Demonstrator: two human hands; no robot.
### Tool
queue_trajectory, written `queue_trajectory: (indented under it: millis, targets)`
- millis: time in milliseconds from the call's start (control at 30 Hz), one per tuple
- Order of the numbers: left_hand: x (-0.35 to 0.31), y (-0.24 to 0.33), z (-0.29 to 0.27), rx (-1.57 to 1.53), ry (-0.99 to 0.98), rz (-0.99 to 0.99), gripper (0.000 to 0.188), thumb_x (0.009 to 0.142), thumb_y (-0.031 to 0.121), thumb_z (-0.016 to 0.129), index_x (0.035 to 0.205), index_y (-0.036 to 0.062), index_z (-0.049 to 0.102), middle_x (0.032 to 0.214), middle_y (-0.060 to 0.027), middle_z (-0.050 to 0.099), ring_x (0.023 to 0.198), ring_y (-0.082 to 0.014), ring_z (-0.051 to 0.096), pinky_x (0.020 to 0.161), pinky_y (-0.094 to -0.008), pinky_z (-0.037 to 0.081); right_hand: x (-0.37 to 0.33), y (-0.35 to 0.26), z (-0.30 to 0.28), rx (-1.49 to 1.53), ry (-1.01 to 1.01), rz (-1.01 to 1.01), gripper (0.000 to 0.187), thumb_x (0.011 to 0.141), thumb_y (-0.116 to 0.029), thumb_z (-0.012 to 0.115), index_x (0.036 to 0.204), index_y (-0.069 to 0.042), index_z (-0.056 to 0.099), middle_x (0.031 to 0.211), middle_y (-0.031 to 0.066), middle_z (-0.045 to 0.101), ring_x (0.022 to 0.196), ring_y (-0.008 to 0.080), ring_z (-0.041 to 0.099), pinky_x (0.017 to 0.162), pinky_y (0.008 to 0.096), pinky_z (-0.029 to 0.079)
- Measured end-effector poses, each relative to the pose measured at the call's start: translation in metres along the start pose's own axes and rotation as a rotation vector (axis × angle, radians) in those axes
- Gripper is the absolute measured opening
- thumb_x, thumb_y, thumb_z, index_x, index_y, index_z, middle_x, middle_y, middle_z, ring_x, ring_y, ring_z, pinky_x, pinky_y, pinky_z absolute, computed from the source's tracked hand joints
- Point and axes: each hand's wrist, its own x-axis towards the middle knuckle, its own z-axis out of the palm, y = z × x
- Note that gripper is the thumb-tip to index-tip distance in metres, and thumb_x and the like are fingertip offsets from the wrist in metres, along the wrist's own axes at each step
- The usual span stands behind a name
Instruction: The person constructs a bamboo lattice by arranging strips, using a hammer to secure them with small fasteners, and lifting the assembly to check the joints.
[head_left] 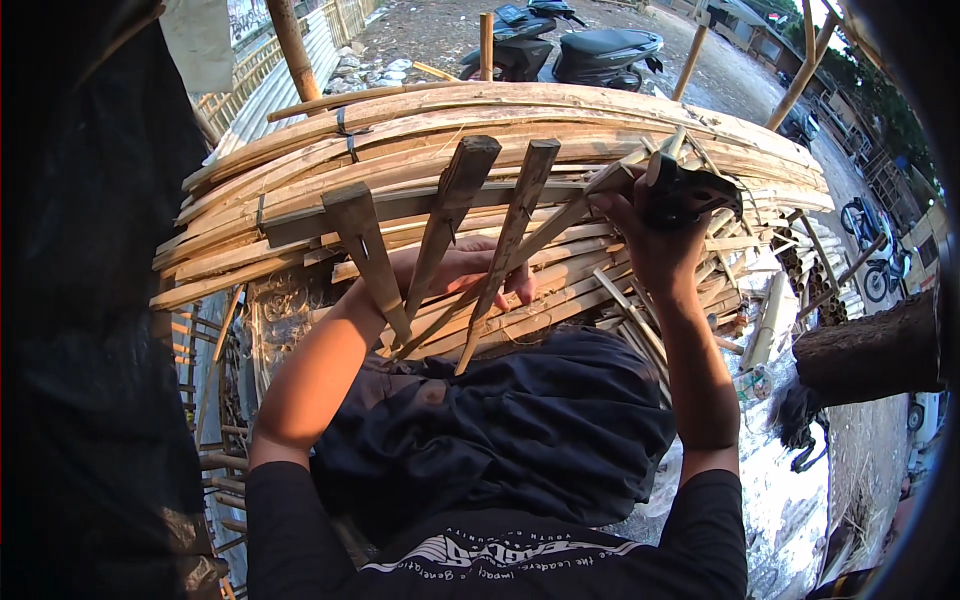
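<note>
Before me is a rack of rough wooden slats joined to a long crosspiece, with nail points sticking out of them. My left hand reaches behind the slats; its fingers curl round the right-hand slat, which partly hides them. At the crosspiece's right end, my right hand is closed on a dark tool with a pale rounded end, its exact kind unclear. A diagonal strip runs from beside this hand down behind the right-hand slat.
A wide stack of split bamboo strips lies across the far side. Dark cloth covers my lap. At the right sits a thick log beside shiny plastic sheeting. Parked motorbikes stand beyond, among bamboo posts.
</note>
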Motion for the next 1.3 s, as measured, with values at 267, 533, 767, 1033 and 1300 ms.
queue_trajectory:
  millis: [267,533,767,1033,1300]
  targets:
    - [0.006,-0.020,0.026,-0.326,-0.182,0.092,0.055,0.102,0.059,0.043,0.104,0.0047,0.051,0.064,-0.0031,0.051,0.054,-0.0157,0.056,0.074,-0.0405,0.056,-0.001,-0.004,-0.001,0.090,0.019,-0.006,0.018,0.079,-0.001,0.085,0.078,0.000,0.067,0.068,-0.0020,0.062,0.064,0.0040,0.059,0.058,0.0200,0.046]
    - [-0.007,-0.001,0.015,-0.195,-0.098,0.018,0.058,0.101,0.060,0.049,0.102,0.0022,0.053,0.063,0.0001,0.043,0.053,-0.0085,0.037,0.051,-0.0266,0.034,-0.001,0.004,-0.011,0.056,-0.084,-0.023,0.022,0.079,0.003,0.083,0.089,-0.001,0.064,0.077,-0.0012,0.063,0.073,0.0065,0.060,0.068,0.0234,0.053]
    - [-0.039,0.031,0.006,-0.354,-0.122,-0.108,0.083,0.097,0.073,0.040,0.120,-0.0061,0.054,0.066,-0.0026,0.045,0.052,-0.0091,0.040,0.048,-0.0257,0.032,-0.015,0.017,0.004,0.174,-0.021,0.060,0.010,0.080,0.003,0.082,0.083,0.003,0.073,0.076,0.0050,0.072,0.069,0.0079,0.066,0.064,0.0219,0.053]
    - [-0.057,0.015,0.005,-0.435,0.121,-0.134,0.088,0.087,0.058,0.066,0.145,-0.0021,0.038,0.095,-0.0135,0.054,0.065,-0.0151,0.048,0.064,-0.0320,0.044,-0.018,0.036,0.014,0.267,0.063,0.143,0.029,0.079,0.002,0.084,0.072,-0.005,0.057,0.068,-0.0033,0.055,0.063,0.0048,0.055,0.060,0.0217,0.048]
    - [-0.045,0.032,-0.004,-0.076,-0.204,-0.086,0.106,0.071,0.026,0.090,0.154,-0.0005,0.030,0.112,-0.0079,0.053,0.086,-0.0101,0.052,0.077,-0.0251,0.045,-0.020,0.043,0.001,0.199,0.096,0.142,0.032,0.077,0.001,0.086,0.067,-0.006,0.056,0.066,-0.0058,0.054,0.062,0.0023,0.049,0.058,0.0196,0.039]
